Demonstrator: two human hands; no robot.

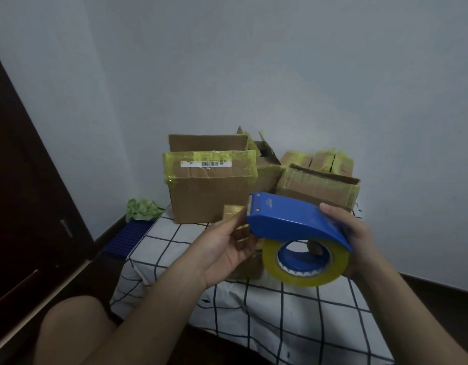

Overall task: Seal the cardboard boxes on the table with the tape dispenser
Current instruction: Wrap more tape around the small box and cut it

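One firm grip, the right hand (356, 233) on the dispenser (293, 219), is set; the left hand's (225, 248) hold by the blade (251, 204) is unclear, so draw tape (306, 272) straight onto a box (209, 196).

l hand (227, 248) palm up, fingers (240, 246) curled; r hand (356, 233) gripping.

I log 1 blue tape dispenser (293, 219) held above the table (306, 312), cutter end pointing left, its roll of yellowish clear tape (306, 270) slung beneath. Behind it I count at least 4 cardboard boxes (209, 196) clustered at the far edge, patched with yellow tape. The tallest bears a barcode label (206, 163).
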